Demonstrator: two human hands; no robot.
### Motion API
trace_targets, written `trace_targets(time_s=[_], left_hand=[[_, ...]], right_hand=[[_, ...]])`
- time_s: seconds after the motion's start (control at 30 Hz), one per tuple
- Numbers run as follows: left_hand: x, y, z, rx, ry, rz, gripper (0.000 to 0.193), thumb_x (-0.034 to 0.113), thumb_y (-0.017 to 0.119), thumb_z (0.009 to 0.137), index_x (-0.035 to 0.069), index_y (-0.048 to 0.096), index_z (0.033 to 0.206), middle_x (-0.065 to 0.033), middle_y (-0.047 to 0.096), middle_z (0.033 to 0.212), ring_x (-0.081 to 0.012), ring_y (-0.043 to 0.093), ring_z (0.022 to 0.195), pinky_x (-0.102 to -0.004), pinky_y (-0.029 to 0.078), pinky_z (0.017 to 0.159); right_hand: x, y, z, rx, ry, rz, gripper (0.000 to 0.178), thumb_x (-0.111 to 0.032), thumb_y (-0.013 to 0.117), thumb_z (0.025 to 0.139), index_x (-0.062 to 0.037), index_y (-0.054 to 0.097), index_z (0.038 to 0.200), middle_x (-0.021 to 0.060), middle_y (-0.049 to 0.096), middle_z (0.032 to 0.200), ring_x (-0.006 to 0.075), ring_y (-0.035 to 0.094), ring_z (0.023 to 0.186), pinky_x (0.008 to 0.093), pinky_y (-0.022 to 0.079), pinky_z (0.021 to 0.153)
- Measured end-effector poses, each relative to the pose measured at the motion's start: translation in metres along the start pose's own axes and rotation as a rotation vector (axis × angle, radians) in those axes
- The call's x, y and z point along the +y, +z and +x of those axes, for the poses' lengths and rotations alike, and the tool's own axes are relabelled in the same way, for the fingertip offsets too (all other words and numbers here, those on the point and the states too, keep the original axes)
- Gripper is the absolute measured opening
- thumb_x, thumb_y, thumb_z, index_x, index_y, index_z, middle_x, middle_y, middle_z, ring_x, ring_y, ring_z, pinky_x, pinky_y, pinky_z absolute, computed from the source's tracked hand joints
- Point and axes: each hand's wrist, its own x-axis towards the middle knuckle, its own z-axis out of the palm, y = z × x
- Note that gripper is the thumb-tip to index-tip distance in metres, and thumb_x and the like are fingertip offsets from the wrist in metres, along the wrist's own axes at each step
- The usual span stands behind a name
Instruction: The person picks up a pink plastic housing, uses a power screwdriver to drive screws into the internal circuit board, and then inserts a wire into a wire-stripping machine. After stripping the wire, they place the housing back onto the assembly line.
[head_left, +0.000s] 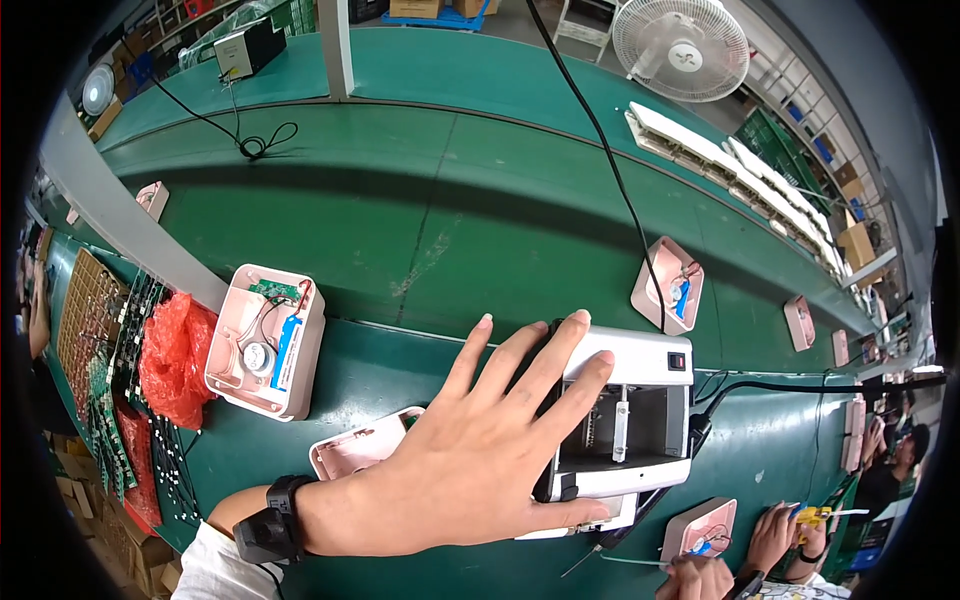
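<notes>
My left hand (430, 480), with a dark watch (268, 528) on its wrist, spreads its fingers over the left side of a silver and black desktop machine (640, 352) with a red switch. The machine's front has an opening with a white lever in it. Partly behind my left hand lies a pink plastic housing (345, 450). At the lower edge, what appears to be my right hand (697, 580) is closed on a thin pale rod (635, 561). Its tip is close to the machine's base, and another pink housing (715, 512) with wires lies just beyond the fingers.
A larger-looking pink housing (312, 370) holds a blue battery and circuit board. Red plastic bags (178, 350) and circuit boards (105, 390) lie left of the post. A co-worker's hands (770, 540) hold a yellow tool (815, 517). A black cable (600, 130) hangs from above.
</notes>
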Motion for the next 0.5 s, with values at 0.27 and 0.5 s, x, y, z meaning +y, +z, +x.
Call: trace_targets(time_s=[0.27, 0.5], left_hand=[[-0.002, -0.008, -0.001, -0.048, 0.02, -0.008, 0.103, 0.069, 0.069, 0.083, 0.001, 0.036, 0.153, -0.0284, 0.024, 0.16, -0.0476, 0.038, 0.136, -0.0667, 0.023, 0.116], [-0.003, -0.006, 0.0, -0.052, 0.002, -0.032, 0.103, 0.065, 0.072, 0.082, 0.002, 0.034, 0.154, -0.0279, 0.024, 0.161, -0.0469, 0.037, 0.137, -0.0668, 0.024, 0.115]], right_hand=[[0.016, 0.033, 0.06, 0.149, -0.046, -0.064, 0.011, 0.002, 0.072, 0.082, -0.0022, 0.065, 0.09, 0.0126, 0.068, 0.079, 0.0288, 0.065, 0.066, 0.036, 0.05, 0.057], [0.01, 0.046, 0.067, 0.073, -0.023, -0.013, 0.02, -0.002, 0.074, 0.079, -0.0025, 0.063, 0.095, 0.0124, 0.065, 0.08, 0.0298, 0.062, 0.067, 0.0384, 0.046, 0.059]])
